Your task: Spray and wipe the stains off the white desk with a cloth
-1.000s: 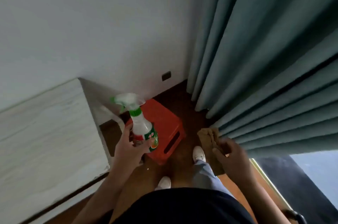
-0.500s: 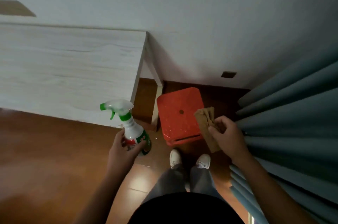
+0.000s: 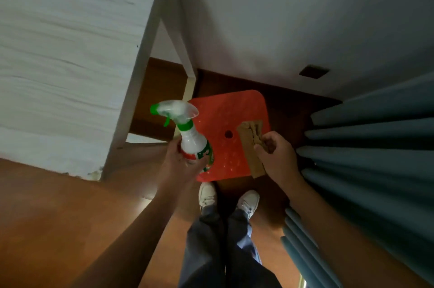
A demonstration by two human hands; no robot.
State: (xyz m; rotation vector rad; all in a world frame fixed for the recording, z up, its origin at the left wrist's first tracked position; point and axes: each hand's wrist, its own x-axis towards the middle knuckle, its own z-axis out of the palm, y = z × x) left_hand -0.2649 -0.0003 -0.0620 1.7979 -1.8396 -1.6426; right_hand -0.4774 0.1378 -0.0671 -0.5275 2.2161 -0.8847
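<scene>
My left hand [image 3: 180, 163] grips a white spray bottle [image 3: 190, 139] with a green collar and trigger; its nozzle points left toward the desk. My right hand [image 3: 277, 158] is closed on a folded brown cloth [image 3: 250, 144], which hangs over a red stool. The white desk [image 3: 65, 57] with faint wood grain fills the upper left; its right edge and legs stand just left of the bottle. Both hands are held apart from the desk, above the floor and stool.
A red plastic stool [image 3: 234, 118] stands on the brown wooden floor [image 3: 58, 217] right of the desk legs, in front of my white shoes [image 3: 206, 193]. Teal curtains [image 3: 375, 158] hang at the right. A white wall [image 3: 281, 17] with a dark socket [image 3: 313, 71] lies behind.
The view has swung left and down: the desk now fills the upper left and appears closer. Both hands keep their hold, now hovering over the red stool.
</scene>
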